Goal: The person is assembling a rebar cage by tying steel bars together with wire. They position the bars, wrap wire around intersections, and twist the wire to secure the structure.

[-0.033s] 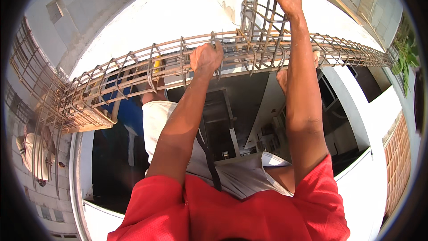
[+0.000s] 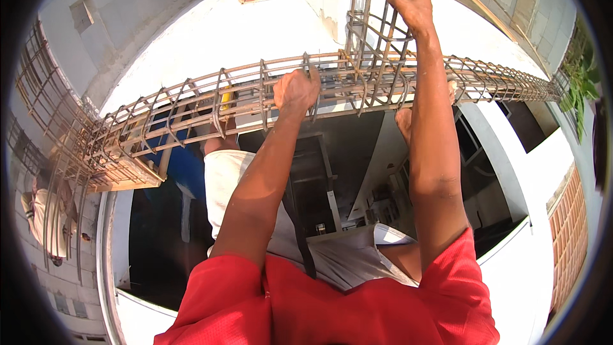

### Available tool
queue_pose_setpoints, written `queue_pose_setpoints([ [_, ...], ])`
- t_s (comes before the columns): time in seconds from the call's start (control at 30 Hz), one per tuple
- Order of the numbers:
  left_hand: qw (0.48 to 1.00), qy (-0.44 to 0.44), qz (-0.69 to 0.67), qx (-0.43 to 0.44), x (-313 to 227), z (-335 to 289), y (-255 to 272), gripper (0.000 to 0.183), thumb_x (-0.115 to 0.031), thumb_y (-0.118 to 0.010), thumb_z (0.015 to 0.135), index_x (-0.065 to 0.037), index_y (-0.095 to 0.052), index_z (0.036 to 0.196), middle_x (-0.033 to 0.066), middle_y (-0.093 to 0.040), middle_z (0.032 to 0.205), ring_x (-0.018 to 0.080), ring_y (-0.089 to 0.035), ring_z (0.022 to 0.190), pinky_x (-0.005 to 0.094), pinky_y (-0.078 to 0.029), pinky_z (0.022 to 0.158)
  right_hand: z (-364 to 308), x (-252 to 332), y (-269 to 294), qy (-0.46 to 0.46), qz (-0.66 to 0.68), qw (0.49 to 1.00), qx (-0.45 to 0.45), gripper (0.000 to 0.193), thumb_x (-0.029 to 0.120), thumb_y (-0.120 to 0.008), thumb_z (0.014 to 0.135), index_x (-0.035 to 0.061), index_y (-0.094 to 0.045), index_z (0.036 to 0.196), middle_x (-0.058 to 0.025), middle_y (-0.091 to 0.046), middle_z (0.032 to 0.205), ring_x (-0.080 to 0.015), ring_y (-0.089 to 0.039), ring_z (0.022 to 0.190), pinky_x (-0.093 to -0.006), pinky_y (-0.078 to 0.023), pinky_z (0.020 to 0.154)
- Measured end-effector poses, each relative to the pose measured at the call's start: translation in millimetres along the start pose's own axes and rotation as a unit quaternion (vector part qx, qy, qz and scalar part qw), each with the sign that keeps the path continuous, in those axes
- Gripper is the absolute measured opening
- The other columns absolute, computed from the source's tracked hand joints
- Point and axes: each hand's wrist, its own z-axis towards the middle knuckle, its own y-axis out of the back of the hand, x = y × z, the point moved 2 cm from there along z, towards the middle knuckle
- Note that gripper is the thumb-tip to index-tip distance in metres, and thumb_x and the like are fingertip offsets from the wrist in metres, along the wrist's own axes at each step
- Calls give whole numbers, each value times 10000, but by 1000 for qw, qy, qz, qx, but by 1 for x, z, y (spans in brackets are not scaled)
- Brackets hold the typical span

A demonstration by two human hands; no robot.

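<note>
A long cage of rusty steel rebar (image 2: pixel 242 83) with square stirrups runs across in front of me. From its middle an upright rebar cage (image 2: pixel 367 19) rises toward the top of the head view. My left hand (image 2: pixel 297 91) is closed around the near part of the long cage, beside a stirrup. Higher up and to the right, my right hand (image 2: pixel 415 7) grips the upright cage, fingers curled over a bar and thumb lying to the left. Its fingertips are partly hidden.
Below my legs lies a deep opening (image 2: pixel 357 147) into a room. A wooden formwork board (image 2: pixel 128 182) sits under the cage's left end. At far left is another person (image 2: pixel 51 217), beyond hanging bars. Green leaves (image 2: pixel 578 86) stand at right, near a tiled roof (image 2: pixel 569 223).
The view has shifted slightly, and the cage sits a little lower in the picture. Both hands keep their holds.
</note>
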Motion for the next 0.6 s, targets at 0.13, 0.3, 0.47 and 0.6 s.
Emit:
queue_pose_setpoints([
  [0.13,1000,7,-4,-5,-2,9,2,649,-541,-484,1069,2,-839,1076,254,-805,1089,434,-756,1120,532,-553,1040,9,-3,0,9,3,1000,-3,700,271,-872,700,4,-546,1259,-156,-734,919,-288,-725,904,-384,-566,903],
  [0.3,1000,2,-9,-20,-1,11,0,638,-532,-483,1070,-4,-840,1084,252,-806,1094,434,-755,1124,525,-551,1051,15,-11,-4,11,-21,1000,-14,688,277,-876,705,10,-550,1248,-183,-749,950,-291,-743,928,-397,-572,902],
  [0.47,999,-10,9,-35,-1,8,-5,634,-529,-482,1073,-4,-838,1093,256,-807,1079,422,-762,1114,517,-554,1049,2,-12,-6,21,-9,1000,-2,733,305,-881,747,-19,-552,1316,-219,-741,1007,-324,-755,963,-417,-582,947],
  [0.6,995,-37,11,-87,-2,8,-3,637,-525,-486,1074,7,-834,1061,271,-805,1051,424,-781,1042,523,-577,1005,-8,-3,-4,74,30,997,-1,764,323,-893,750,-44,-545,1324,-200,-727,960,-318,-767,1000,-422,-589,961],
])
